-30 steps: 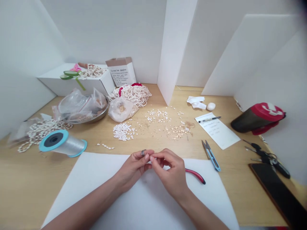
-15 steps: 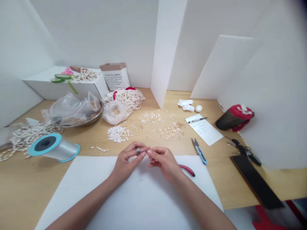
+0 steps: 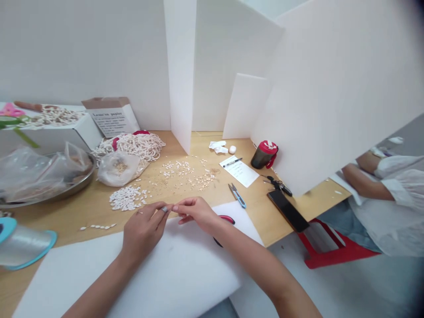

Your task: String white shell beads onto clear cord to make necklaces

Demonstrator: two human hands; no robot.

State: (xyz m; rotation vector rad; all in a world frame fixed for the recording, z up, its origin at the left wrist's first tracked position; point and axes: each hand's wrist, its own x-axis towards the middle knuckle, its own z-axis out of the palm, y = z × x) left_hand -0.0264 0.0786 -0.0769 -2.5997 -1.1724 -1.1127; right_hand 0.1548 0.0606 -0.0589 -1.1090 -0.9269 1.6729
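Observation:
Both hands meet at the fingertips above a white sheet. My left hand, a ring on one finger, pinches something too small to make out. Thumb and index finger of my right hand close on the same spot. Beside the right wrist lies a tool with a red and black handle, partly hidden by the arm. Past the left hand are a heap of small white pieces and a short row of white beads. Star-shaped pieces are scattered farther back.
At left are a spool of clear line and a metal bowl of plastic bags. Blue thread snips, a written paper, a bottle, keys and a phone lie rightward. Another person sits beyond the partition.
The view has swung to the right, bringing the other person and red stool into sight. My hands stay pinched together, with the left hand turned more back-up.

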